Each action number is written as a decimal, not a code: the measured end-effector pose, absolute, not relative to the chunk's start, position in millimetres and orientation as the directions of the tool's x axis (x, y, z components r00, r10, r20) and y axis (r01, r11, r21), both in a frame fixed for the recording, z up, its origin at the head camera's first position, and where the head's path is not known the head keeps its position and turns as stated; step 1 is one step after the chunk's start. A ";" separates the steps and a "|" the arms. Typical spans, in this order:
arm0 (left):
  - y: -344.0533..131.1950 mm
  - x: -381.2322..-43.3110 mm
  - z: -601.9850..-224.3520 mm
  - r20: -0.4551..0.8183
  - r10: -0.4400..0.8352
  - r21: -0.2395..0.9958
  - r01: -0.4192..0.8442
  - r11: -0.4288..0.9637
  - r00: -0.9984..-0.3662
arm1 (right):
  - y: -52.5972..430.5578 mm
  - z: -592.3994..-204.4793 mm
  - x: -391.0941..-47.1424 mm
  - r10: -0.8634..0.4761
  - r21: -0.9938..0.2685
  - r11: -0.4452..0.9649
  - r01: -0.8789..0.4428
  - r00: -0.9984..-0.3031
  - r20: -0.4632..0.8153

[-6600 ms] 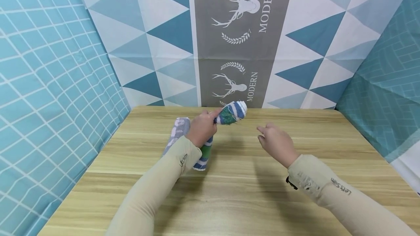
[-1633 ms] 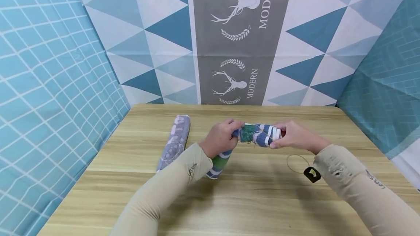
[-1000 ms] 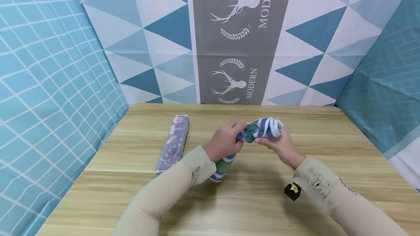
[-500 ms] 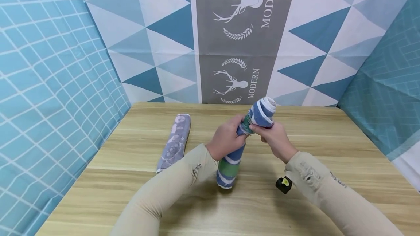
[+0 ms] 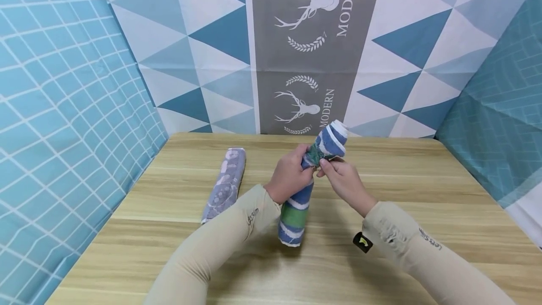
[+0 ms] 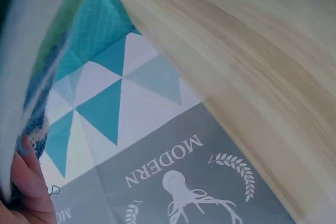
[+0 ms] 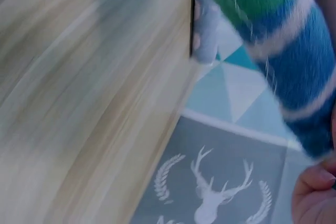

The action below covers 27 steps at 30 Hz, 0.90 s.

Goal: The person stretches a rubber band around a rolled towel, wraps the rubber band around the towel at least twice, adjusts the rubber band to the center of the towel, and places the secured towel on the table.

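A rolled towel (image 5: 295, 215) with blue, white and green stripes stands tilted above the table, its upper end leaning away to the right. My left hand (image 5: 290, 175) grips the roll round its middle, fingers curled about it. Just right of that, my right hand (image 5: 342, 180) pinches the towel below its upper end, thumb at the green patch with loose threads. What lies under the right fingertips is hidden. Striped cloth (image 7: 294, 40) fills the upper right of the right wrist view, with the right fingers (image 7: 315, 187) below it. Left fingers (image 6: 31, 182) show at the left wrist view's edge.
A second rolled towel (image 5: 224, 185), grey-purple with pale patterns, lies on the wooden table (image 5: 406, 168) to the left. Beneath the right wrist is a small black piece (image 5: 362, 242) with a yellow mark. Patterned cloth walls (image 5: 220, 36) enclose the back and sides.
From lying slantwise between the hands, the striped roll has swung more upright. My right hand has moved from its far end in toward the left hand. The grey-purple towel stays put.
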State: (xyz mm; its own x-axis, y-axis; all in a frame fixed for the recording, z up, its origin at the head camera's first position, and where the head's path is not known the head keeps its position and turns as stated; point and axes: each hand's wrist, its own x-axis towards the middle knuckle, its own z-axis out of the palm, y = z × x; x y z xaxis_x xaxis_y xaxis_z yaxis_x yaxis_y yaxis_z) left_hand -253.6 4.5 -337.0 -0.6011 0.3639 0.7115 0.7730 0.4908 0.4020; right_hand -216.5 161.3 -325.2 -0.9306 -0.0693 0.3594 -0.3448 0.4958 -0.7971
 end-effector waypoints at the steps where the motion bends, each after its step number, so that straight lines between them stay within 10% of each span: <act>1: 4.2 -253.6 -336.3 0.706 0.362 0.410 0.768 0.493 -0.609 | 159.9 -326.3 -215.9 -0.102 -0.753 0.516 -0.408 -0.902 0.419; 15: -7.9 -263.1 -326.3 0.643 0.263 0.507 0.656 0.559 -0.720 | 154.3 -326.6 -212.1 -0.047 -0.563 0.583 -0.585 -0.717 0.696; 27: -20.7 -285.1 -325.1 0.673 0.182 0.501 0.623 0.601 -0.717 | 154.5 -332.7 -203.6 -0.289 -0.402 0.390 -0.828 -0.525 0.801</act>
State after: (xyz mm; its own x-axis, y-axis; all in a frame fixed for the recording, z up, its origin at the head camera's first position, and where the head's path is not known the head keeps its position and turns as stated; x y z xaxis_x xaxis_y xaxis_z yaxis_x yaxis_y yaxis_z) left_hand -285.1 -20.7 -325.1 -0.7168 0.1822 0.6731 0.6231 0.6008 0.5009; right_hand -203.6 154.5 -332.7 -0.5250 -0.2889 0.8006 -0.8283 0.3899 -0.4025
